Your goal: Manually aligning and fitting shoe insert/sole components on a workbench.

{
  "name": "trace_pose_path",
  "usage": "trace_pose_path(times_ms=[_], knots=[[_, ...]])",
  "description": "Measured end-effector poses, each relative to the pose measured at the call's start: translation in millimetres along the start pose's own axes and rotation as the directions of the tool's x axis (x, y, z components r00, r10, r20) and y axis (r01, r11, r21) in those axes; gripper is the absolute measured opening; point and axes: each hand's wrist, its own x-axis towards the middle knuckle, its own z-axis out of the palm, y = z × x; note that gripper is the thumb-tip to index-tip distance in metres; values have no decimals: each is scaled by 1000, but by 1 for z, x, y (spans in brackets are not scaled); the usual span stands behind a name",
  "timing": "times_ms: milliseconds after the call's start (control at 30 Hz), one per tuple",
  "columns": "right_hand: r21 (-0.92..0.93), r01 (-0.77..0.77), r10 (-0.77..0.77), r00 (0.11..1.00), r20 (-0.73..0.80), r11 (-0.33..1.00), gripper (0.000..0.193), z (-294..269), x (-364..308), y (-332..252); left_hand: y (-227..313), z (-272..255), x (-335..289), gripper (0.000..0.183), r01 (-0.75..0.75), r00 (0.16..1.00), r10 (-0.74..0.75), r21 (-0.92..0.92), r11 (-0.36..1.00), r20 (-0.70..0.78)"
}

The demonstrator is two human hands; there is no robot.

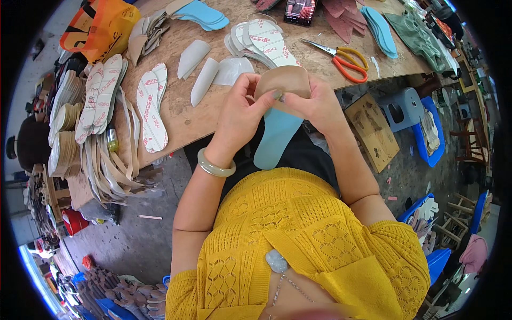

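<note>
Between my two hands is a light-blue insole, its narrow end hanging toward my lap. A tan piece of lining covers its upper, wider end. My left hand pinches the left side, with its thumb pressed on the tan piece. From the other side my right hand grips the same edge, and the two thumbs nearly meet in the middle. Most of my fingertips are hidden behind the piece. Just beyond my hands lies a fanned stack of white insoles with red print.
Scissors with orange and yellow handles lie right of my hands. White pieces and more printed insoles are on the left of the wooden table. A phone, blue insoles and an orange bag sit farther back.
</note>
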Motion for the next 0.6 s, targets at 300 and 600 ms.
trace_pose_path(times_ms=[300,600], knots=[[-80,17,-17,1000,7,997,41,2,-3,5,-12,4,-3,18,-89,986,115,205,975,-119],[-35,38,-36,998,49,999,40,7,-5,2,-5,13,-4,21,-154,973,168,103,983,-156]])
